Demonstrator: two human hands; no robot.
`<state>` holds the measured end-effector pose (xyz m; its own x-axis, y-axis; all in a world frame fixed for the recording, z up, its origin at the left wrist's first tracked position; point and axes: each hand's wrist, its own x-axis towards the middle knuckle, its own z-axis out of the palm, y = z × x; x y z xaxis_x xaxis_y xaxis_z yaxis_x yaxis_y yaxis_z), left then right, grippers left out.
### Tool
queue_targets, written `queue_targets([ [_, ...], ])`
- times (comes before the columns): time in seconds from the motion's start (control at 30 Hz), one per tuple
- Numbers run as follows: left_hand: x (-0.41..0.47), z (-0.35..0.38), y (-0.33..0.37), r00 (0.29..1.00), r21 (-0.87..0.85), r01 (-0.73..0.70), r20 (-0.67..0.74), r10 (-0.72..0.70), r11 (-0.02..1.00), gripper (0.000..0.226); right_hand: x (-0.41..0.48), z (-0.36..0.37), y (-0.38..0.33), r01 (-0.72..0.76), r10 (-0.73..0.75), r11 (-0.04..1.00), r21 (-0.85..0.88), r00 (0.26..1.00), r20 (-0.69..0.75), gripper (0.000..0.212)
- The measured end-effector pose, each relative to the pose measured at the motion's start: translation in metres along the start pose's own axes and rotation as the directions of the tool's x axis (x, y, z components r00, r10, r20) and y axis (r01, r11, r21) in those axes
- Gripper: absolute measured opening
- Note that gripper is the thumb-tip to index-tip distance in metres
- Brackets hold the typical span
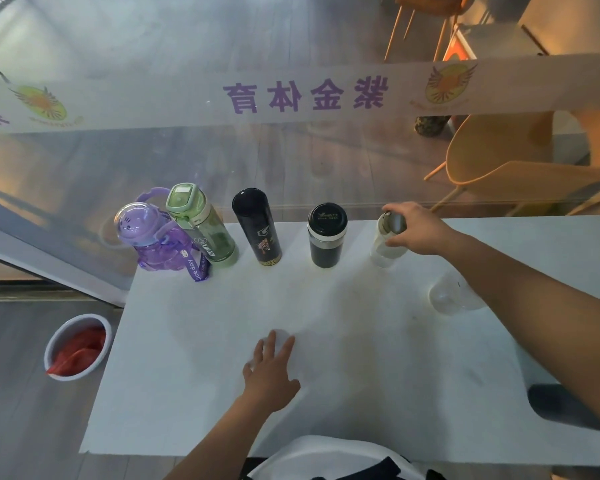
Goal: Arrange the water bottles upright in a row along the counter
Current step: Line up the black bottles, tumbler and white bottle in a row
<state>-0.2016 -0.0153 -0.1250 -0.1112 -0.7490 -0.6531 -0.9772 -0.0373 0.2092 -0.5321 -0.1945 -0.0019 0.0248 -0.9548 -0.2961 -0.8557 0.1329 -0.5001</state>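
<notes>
Along the far edge of the white counter (222, 358) stand a purple bottle (153, 237), a green bottle (205, 226), a tall black flask (257, 226) and a short black mug-flask (327, 235), all upright. To their right, my right hand (420, 228) grips the metal cap of a clear glass bottle (383, 251) that stands upright. A clear plastic bottle (447, 296) lies on its side under my right forearm. My left hand (269, 370) rests flat on the counter, fingers spread, over a faint clear object that I cannot make out.
A glass wall with a printed banner (305, 95) rises right behind the row. A white bin with red contents (78, 348) stands on the floor left of the counter. A dark object (561, 403) lies at the counter's right front. Orange chairs (499, 174) sit beyond the glass.
</notes>
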Motion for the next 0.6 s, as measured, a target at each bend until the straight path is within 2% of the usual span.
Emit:
queue_targets([
  [0.2,0.000,0.001,-0.002,1.000,0.004,-0.005,-0.001,0.005,1.000,0.085,-0.001,-0.001,0.001,-0.002,0.002,1.000,0.023,1.000,0.027,0.078],
  [0.33,0.000,-0.003,-0.003,1.000,0.000,-0.005,0.017,0.005,1.000,0.085,-0.010,-0.006,-0.002,0.014,-0.016,0.999,0.045,0.999,0.050,0.088],
  [0.47,0.005,-0.010,0.011,0.999,-0.037,0.035,-0.015,-0.035,0.999,0.079,-0.032,-0.024,0.002,0.024,-0.019,0.999,0.044,0.992,-0.127,0.082],
  [0.53,0.009,-0.011,0.021,0.999,-0.035,0.026,-0.037,-0.028,0.999,0.077,-0.052,-0.035,0.012,-0.014,0.008,0.999,-0.033,0.984,-0.176,0.071],
  [0.6,0.011,-0.010,0.032,0.999,-0.024,0.003,-0.035,-0.003,1.000,0.076,-0.075,-0.042,0.032,-0.087,0.066,0.969,-0.230,0.993,-0.099,0.072],
])
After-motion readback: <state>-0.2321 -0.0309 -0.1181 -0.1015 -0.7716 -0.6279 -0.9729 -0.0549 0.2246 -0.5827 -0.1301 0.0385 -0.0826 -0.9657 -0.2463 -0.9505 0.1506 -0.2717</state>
